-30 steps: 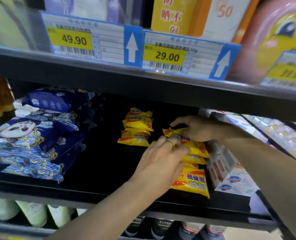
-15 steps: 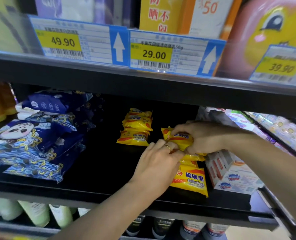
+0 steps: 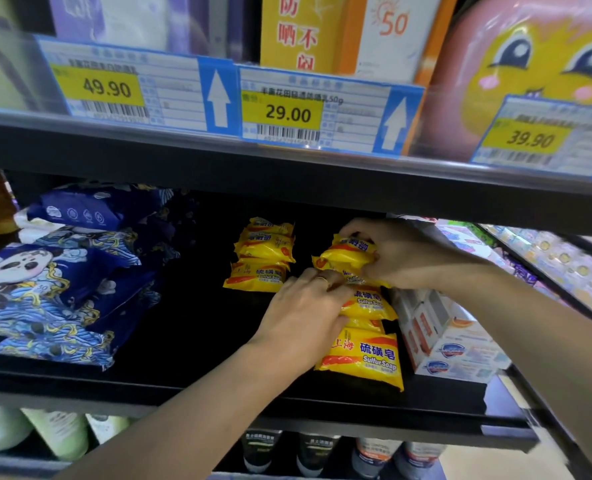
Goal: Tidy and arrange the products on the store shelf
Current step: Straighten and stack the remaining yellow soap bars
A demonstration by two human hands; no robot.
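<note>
Two hands work on the black shelf [image 3: 190,344], both at a row of yellow soap packs [image 3: 363,358] that runs front to back toward 12 o'clock. I count about five packs in that row, though the hands hide some, and three more in a second stack [image 3: 263,258] just to its 9 o'clock. The nearest pack reads "Sulfur Soap" in white under blue Chinese characters on a red and yellow wrapper. The right hand [image 3: 401,258] has its fingers curled round the rear pack [image 3: 348,254], which sits tilted at the far end of the row. The left hand [image 3: 308,313] lies on the middle packs, a ring on one finger; its fingers bend over the wrappers, but whether they pinch one I cannot tell. At 3 o'clock of the row, touching it, are white boxes [image 3: 453,344] with a blue shield mark, count unclear. At 9 o'clock, well apart, is a heap of dark blue pouches [image 3: 55,292], one with a panda face. The shelf above carries three price tags [image 3: 280,109], reading 49.90, 29.00 and 39.90, two of them with white arrows pointing up. Behind the tags stand an orange and white box [image 3: 356,29] marked "50" and a pink pack [image 3: 529,57] with a yellow cartoon face. Bottles [image 3: 329,452] show on the shelf below, blurred.
</note>
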